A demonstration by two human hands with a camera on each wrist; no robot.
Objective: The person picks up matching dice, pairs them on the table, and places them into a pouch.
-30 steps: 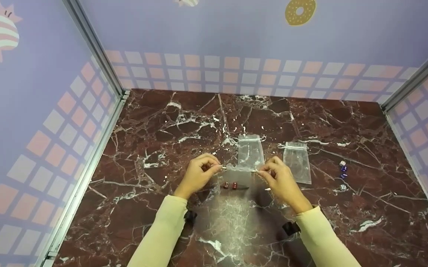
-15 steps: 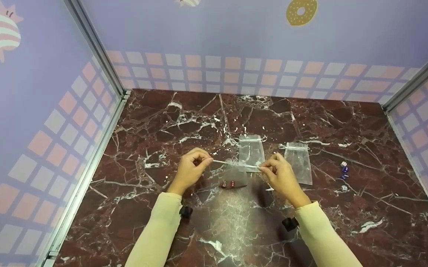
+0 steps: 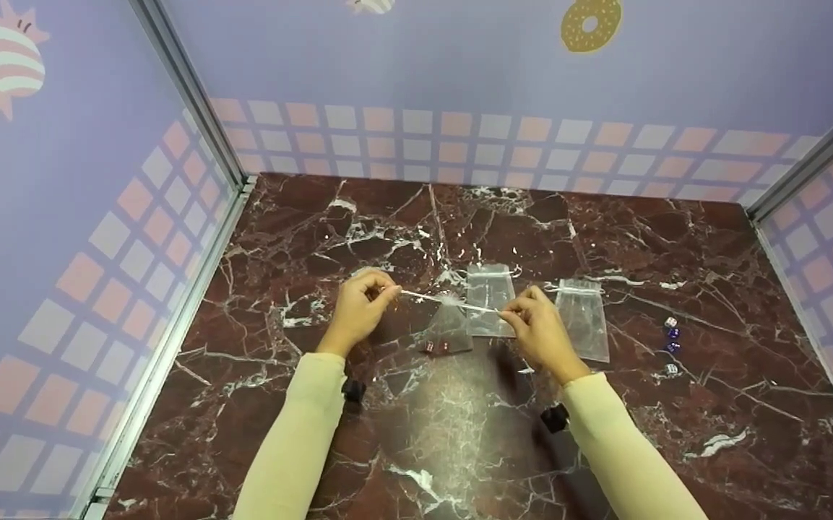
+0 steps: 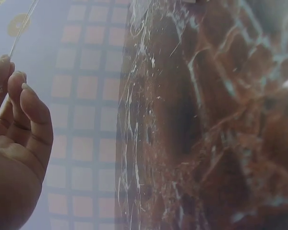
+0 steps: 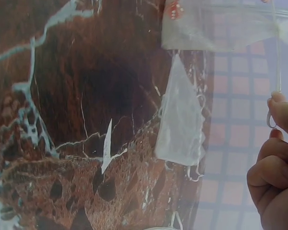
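A sheer white drawstring pouch hangs between the hands, its neck gathered and pulled tight. Two red dice show through its bottom. My left hand pinches one end of the pouch's white cord between thumb and fingertips; the left wrist view shows this cord running up from the fingers. The other end is pinched by my right hand, with a small loop of cord at the fingertips in the right wrist view. There the pouch stretches sideways, red die inside.
Behind the held pouch lies a flat sheer pouch, with another flat pouch to its right. Farther right, blue dice and whitish dice form a loose column. Patterned panels enclose the marble tabletop.
Both hands have risen and moved away from the body, the left also leftward. The pouch's mouth has drawn from wide to a bunched neck, and the cord now stretches out longer on both sides.
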